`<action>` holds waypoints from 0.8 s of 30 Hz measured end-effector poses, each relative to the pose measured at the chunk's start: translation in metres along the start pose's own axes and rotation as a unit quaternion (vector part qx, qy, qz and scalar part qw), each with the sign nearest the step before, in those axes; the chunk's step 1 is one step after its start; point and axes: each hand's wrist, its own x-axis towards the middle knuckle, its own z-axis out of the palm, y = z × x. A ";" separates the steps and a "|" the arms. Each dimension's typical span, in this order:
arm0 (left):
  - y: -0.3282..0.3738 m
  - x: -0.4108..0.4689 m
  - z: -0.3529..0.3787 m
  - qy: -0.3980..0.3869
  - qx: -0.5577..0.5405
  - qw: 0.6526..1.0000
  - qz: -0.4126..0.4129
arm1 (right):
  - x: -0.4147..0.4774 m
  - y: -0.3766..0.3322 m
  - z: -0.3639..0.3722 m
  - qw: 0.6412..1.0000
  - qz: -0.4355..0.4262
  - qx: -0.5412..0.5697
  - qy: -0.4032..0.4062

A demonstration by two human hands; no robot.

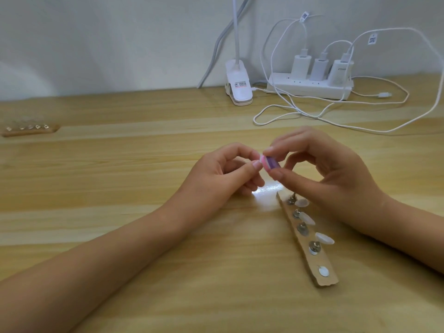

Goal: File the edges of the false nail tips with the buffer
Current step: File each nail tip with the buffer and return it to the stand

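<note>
Your right hand [319,169] pinches buffer [272,162], pink end pointing left, against your left hand's [221,175] pinched fingers [251,155]; what those grasp, cannot tell. Nail tips [307,218] near right.

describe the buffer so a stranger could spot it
On the wooden desk, find where the left hand and right hand meet, beyond the cardboard strip. The buffer is the small block the right hand pinches; it alone is striped pink, white and purple.
</note>
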 end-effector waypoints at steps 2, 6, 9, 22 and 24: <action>-0.001 0.000 -0.001 -0.003 -0.006 1.000 -0.001 | 0.003 0.004 -0.001 0.999 0.051 0.003 0.014; -0.001 -0.001 0.001 -0.017 -0.011 1.000 0.001 | 0.007 0.007 -0.009 0.985 0.121 0.099 0.079; -0.001 0.000 0.000 -0.015 -0.017 1.000 -0.005 | 0.005 0.002 -0.008 0.984 0.090 0.127 0.082; 0.001 0.000 0.001 -0.041 -0.007 0.999 0.015 | 0.002 -0.001 0.000 0.997 0.064 0.047 0.009; 0.000 0.000 0.000 -0.045 -0.012 0.999 0.013 | 0.002 -0.001 -0.001 0.994 0.088 0.065 0.019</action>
